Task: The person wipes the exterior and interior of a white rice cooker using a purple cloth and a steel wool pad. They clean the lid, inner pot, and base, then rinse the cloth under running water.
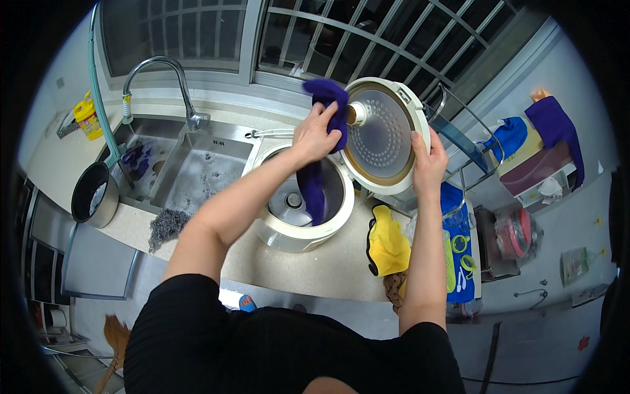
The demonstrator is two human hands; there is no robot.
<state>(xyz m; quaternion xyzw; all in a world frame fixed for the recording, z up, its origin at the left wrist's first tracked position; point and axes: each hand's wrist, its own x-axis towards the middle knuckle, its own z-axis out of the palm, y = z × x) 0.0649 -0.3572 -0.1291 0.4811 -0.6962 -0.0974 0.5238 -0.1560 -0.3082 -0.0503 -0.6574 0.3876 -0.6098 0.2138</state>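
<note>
A white rice cooker (pixel 300 241) stands on the counter, its hinged lid (pixel 381 133) raised and its inner heating plate exposed. My left hand (pixel 317 130) grips a purple cloth (pixel 327 91) beside the steam vent on the lid's inner face; purple cloth also hangs down into the cooker body. On the lid's right rim, my right hand (pixel 429 160) holds it with the thumb on the inner side. A yellow cloth with dark edging (pixel 389 241) lies on the counter right of the cooker.
Left is a double steel sink (pixel 206 172) with suds, a faucet (pixel 184 88) and purple cloth. A dark-lined pot (pixel 96 197) and a grey mesh scrubber (pixel 167 227) sit at the counter's front edge. A wire rack (pixel 467 118) stands close behind my right hand.
</note>
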